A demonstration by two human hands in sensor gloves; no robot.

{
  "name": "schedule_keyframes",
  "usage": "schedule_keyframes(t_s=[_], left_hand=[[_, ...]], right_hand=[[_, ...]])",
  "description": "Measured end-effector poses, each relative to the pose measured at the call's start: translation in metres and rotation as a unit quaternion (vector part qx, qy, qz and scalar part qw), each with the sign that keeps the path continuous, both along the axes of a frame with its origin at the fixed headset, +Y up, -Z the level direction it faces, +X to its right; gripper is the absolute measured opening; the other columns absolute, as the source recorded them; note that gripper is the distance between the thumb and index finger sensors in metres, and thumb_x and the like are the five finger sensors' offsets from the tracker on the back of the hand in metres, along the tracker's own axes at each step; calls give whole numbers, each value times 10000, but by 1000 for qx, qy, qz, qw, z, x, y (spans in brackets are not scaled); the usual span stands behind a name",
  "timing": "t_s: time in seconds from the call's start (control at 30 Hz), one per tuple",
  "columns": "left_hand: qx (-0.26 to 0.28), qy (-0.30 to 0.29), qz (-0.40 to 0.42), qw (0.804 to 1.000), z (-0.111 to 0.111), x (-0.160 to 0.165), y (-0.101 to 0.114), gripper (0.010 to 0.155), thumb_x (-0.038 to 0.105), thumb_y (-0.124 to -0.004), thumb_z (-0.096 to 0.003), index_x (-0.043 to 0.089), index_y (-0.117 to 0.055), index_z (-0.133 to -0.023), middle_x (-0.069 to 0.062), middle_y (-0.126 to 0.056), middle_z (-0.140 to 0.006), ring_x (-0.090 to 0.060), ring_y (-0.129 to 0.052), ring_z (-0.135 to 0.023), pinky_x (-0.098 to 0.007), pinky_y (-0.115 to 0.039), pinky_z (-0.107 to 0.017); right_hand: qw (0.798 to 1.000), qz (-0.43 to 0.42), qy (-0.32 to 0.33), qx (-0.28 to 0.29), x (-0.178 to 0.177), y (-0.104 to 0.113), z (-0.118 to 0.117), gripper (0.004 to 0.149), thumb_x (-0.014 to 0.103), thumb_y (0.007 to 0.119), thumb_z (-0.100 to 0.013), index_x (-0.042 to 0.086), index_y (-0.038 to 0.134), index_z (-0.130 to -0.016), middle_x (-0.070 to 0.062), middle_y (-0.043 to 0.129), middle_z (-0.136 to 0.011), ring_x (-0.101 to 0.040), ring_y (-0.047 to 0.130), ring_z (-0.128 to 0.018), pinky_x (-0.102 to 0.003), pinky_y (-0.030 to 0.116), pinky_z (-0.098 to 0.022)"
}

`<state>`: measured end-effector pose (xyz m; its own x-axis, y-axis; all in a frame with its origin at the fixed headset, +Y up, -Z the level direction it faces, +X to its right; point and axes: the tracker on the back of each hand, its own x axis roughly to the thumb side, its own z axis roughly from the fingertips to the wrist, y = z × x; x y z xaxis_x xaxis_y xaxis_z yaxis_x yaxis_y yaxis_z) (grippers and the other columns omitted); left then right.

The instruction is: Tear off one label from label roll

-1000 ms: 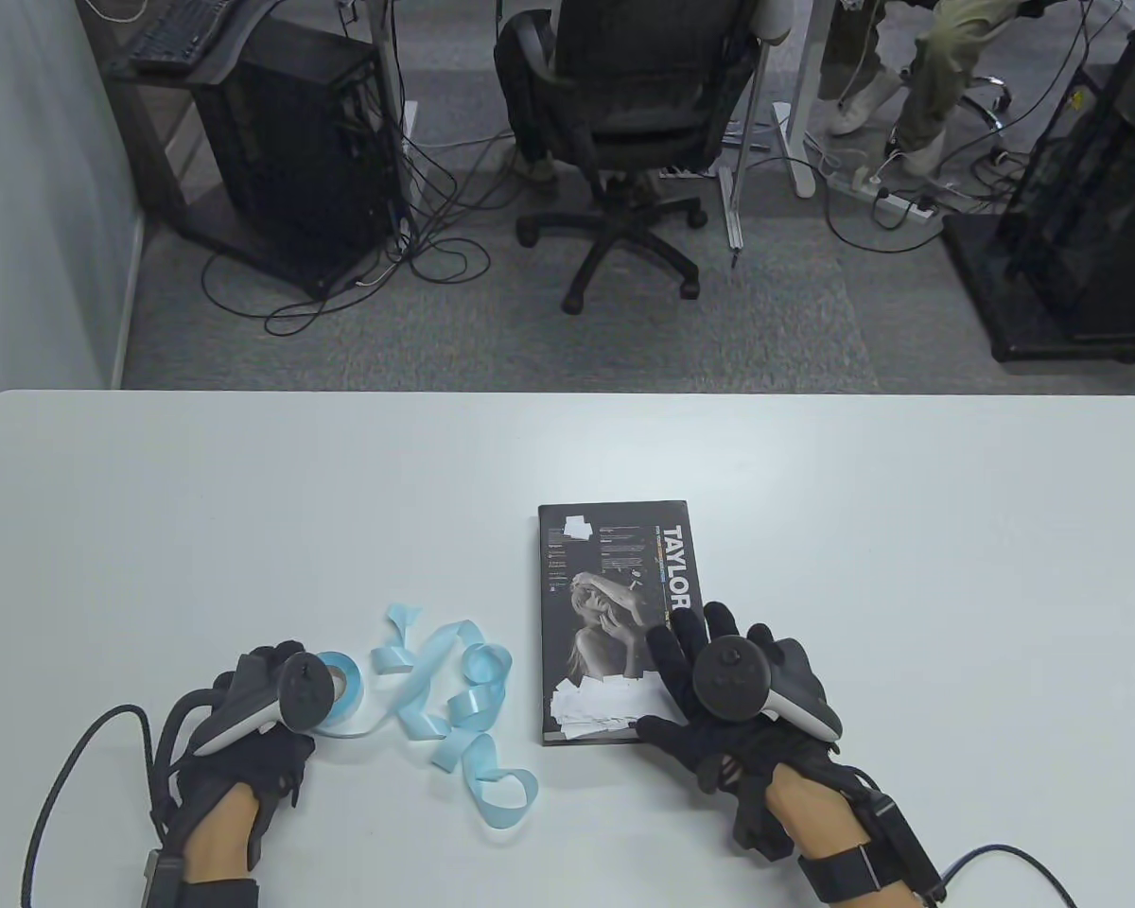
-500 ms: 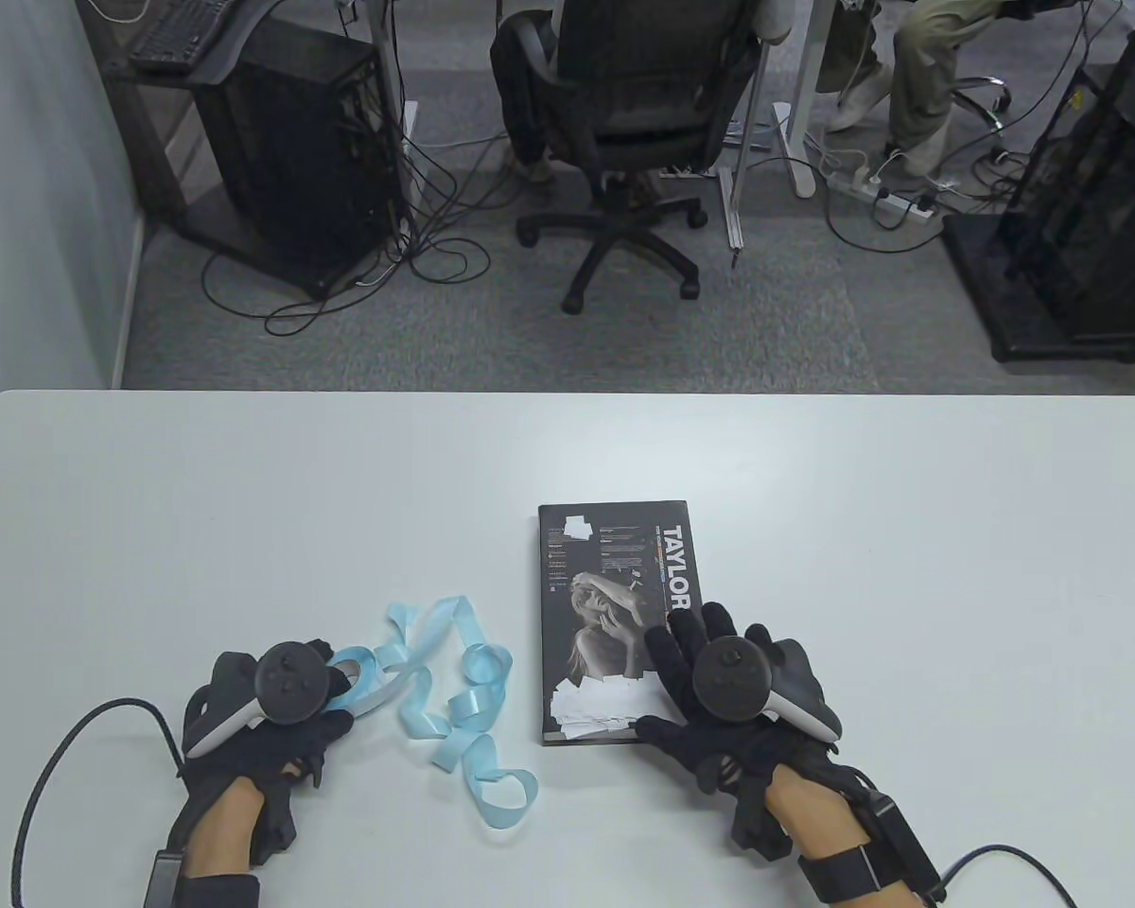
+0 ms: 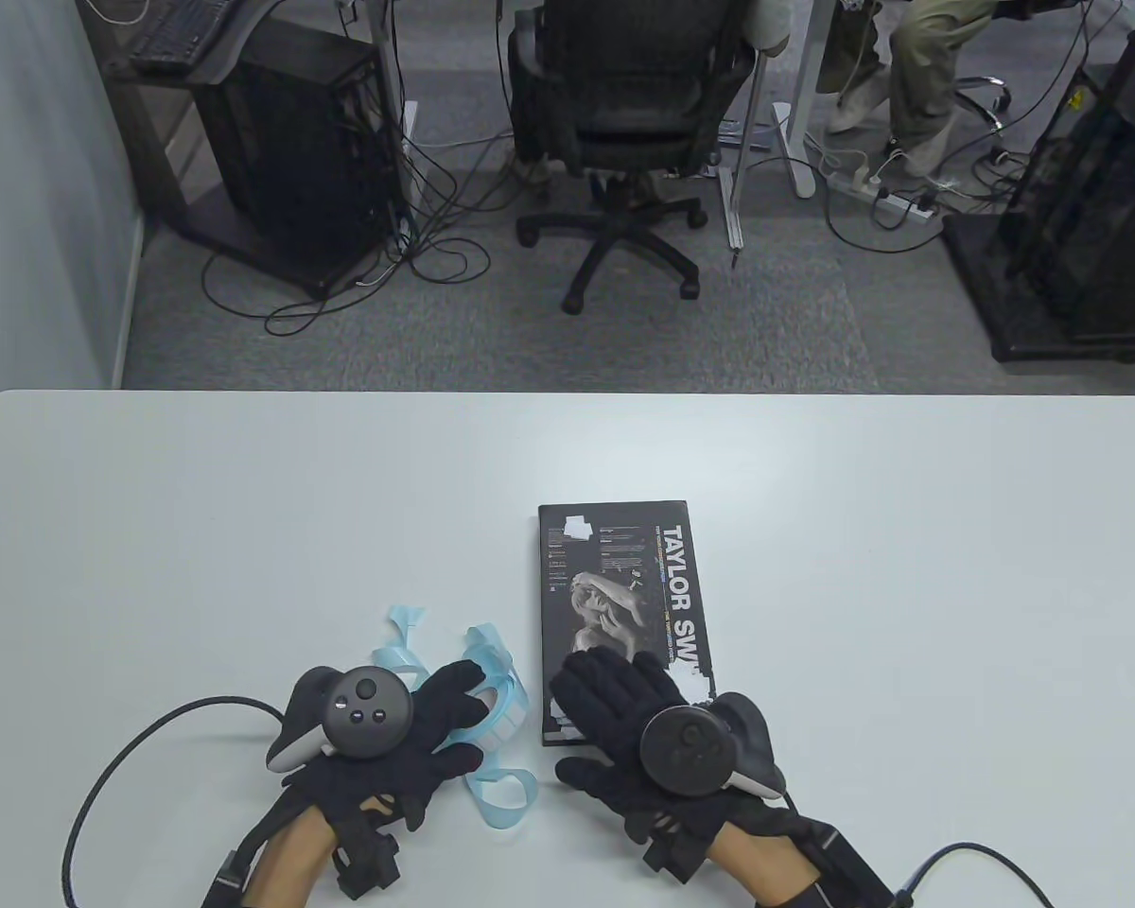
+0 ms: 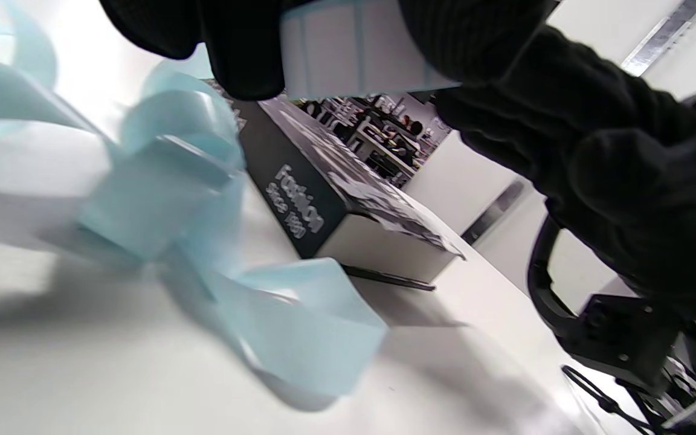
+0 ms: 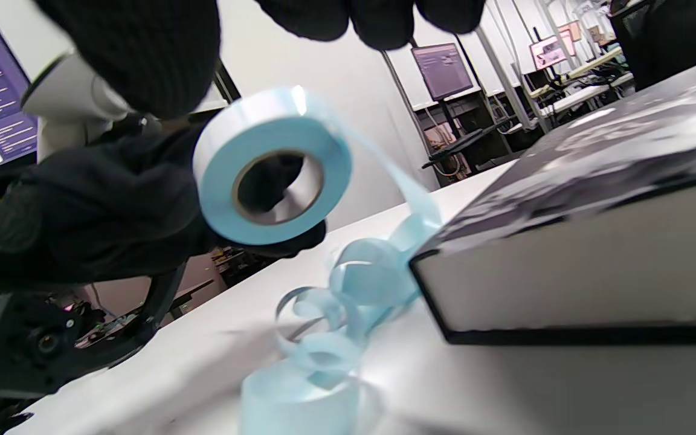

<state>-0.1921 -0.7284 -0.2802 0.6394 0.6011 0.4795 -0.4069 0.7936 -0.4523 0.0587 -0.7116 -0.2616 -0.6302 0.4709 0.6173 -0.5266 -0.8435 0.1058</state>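
Label roll of pale blue backing with white labels (image 5: 270, 169) sits in the left hand (image 3: 388, 747), lifted above the white table (image 3: 908, 530). In the right wrist view, the black gloved fingers (image 5: 82, 211) grip it from behind, and its brown cardboard core faces the camera. In the left wrist view, a row of white labels on the roll (image 4: 348, 45) shows between the fingers at the top edge.

From the roll a loose curled strip of light blue backing tape (image 3: 501, 794) hangs down and lies in loops on the table, just beside the left hand and partly under it.

The right hand (image 3: 643, 728) lies flat with the fingers spread wide on the near end of a dark hardcover book with white lettering (image 3: 615, 577). It holds nothing. The book lies flat on the table just to the right of the tape loops, with its long side going away from the person.

Past the far table edge are a black office chair (image 3: 624, 113) and a black computer tower (image 3: 293, 142) on the grey floor.
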Motion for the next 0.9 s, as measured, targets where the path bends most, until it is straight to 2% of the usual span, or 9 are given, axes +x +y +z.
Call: schedule_keyframes(t_s=[0.07,0.17,0.4,0.6,0.9], left_hand=[[2,-7,16,1000,3,4,2,589,419,-730,-441,131,-610,-940,-166,-368,-1124,-357,-693,-980,-573,-568,-694],[-9,-11,44,999,4,6,2,589,412,-730,-443,119,-605,-939,-173,-359,-1123,-376,-690,-975,-582,-561,-694],[-7,-16,53,998,4,8,0,588,414,-732,-440,117,-613,-934,-170,-371,-1122,-379,-697,-968,-585,-563,-691],[-21,-21,40,999,5,12,-3,589,412,-729,-443,113,-607,-936,-172,-364,-1122,-384,-686,-971,-591,-552,-693],[-26,-25,23,999,5,13,-5,592,414,-721,-451,113,-590,-944,-174,-345,-1123,-382,-665,-982,-592,-541,-695]], right_hand=[[1000,-2,2,25,-8,1,6,687,502,885,-356,198,686,-938,-143,687,-996,-410,708,-936,-631,479,-692],[998,-18,-5,63,-13,3,13,701,501,899,-344,131,711,-909,-183,748,-938,-421,814,-857,-613,572,-661],[988,-59,-42,136,-15,12,23,535,437,928,-342,103,880,-758,-192,935,-762,-406,986,-670,-583,706,-580],[988,-62,-43,133,-13,12,22,420,351,934,-354,112,929,-699,-176,992,-694,-386,1037,-598,-565,749,-549],[989,-86,-54,109,-5,11,12,358,339,926,-359,149,965,-660,-139,1036,-641,-348,1072,-545,-536,781,-527]])
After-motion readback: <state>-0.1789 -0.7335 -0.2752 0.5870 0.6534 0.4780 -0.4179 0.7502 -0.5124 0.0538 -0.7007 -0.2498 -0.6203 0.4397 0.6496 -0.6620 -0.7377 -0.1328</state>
